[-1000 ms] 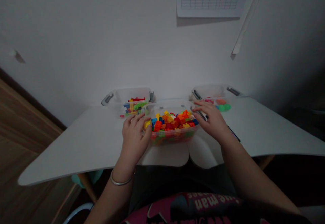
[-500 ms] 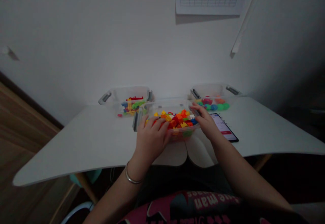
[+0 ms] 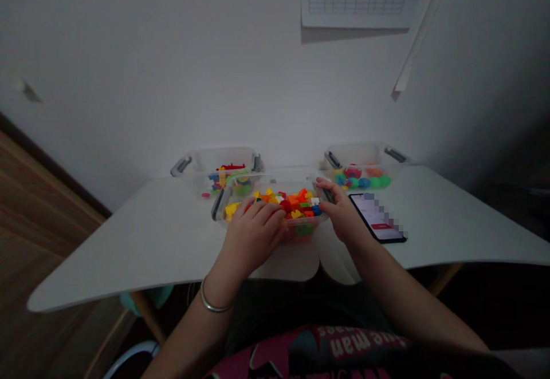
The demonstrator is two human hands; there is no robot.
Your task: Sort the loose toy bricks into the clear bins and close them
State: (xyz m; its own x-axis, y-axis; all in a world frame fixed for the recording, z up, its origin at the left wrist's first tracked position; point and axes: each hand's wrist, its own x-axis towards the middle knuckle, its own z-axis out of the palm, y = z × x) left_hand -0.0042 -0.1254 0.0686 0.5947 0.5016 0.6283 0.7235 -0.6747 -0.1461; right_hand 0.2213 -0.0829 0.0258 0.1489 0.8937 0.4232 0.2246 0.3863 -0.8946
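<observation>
A clear plastic box [image 3: 263, 181] with grey side clips stands near the front middle of the table. Colourful toy building blocks [image 3: 294, 200] fill its bottom. My left hand [image 3: 253, 231] lies over the front-left rim, its fingers bent inward above the blocks and its thumb low at the front wall. Whether any block is under those fingertips is hidden. At the box's right end, my right hand [image 3: 341, 214] grips the rim by the clip, index finger along the top.
Behind on the left is another clear box [image 3: 223, 154] with blocks; a small pink piece [image 3: 205, 195] lies by it. A third box [image 3: 358, 151] at back right holds round coloured pieces. A phone [image 3: 378, 218] lies right of my right hand. The white table [image 3: 141, 241] meets the wall.
The front box has shifted left and slightly toward me, with both hands moving along with it. More of the phone now shows beside my right arm.
</observation>
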